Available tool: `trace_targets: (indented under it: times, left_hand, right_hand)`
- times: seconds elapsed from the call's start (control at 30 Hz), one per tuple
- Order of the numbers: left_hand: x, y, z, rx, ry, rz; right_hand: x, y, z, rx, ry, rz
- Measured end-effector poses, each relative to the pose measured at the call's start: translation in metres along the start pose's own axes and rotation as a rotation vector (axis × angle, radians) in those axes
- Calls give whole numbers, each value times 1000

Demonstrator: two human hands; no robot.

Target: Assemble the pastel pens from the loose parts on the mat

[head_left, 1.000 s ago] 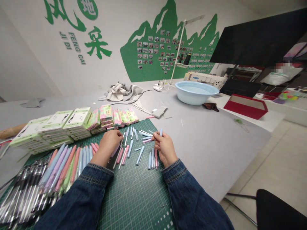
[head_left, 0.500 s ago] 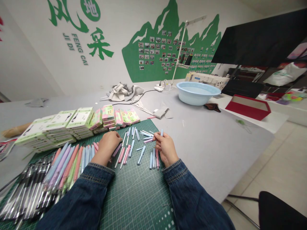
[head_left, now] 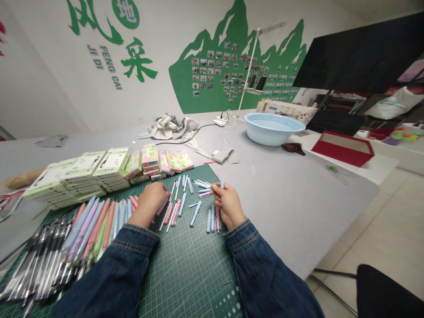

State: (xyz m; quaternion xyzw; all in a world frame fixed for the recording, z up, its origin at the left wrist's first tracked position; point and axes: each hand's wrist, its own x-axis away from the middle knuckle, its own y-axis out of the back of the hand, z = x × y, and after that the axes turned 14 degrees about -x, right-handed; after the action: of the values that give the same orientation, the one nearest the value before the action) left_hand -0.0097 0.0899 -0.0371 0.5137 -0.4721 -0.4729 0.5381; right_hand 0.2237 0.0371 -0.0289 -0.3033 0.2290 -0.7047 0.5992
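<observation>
Jutting above right fingers (head_left: 216, 189) is a blue piece (head_left: 222, 181).

Pens (head_left: 99, 225) on mat (head_left: 185, 265), boxes (head_left: 111, 162) behind

I see grey bench (head_left: 291, 203) | green cutting mat (head_left: 185, 269) beneath my left grip (head_left: 150, 201), right grip (head_left: 228, 203) by its edge | cloth heap (head_left: 170, 128) beyond left grip | blue basin (head_left: 266, 136) beyond right grip

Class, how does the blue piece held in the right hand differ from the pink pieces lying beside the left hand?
The blue piece points upward in the right hand; the pink pieces lie on the green mat near the left hand. The blue piece is partly hidden; the pink pieces show most of their length. Both look slim.
</observation>
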Motion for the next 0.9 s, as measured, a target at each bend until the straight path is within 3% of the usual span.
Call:
trace_targets:
  times: [0.27,0.4,0.63,0.8,0.9]
  left_hand:
    - [2,4,-4,11,-2,-58]
    - [7,7,-30,58,-92,-184]
    - [12,-6,-73,37,-65,-184]
    - [16,-2,-66,70,-58,-206]
    - [23,6,-57,414,-158,-211]
  right_hand:
    - [-1,0,0,-2,0,-5]
    - [-2,2,-2,-6,-2,-1]
    - [-1,0,-1,6,2,-26]
    - [0,-2,-3,97,40,-36]
    - [0,-3,-6,216,126,-7]
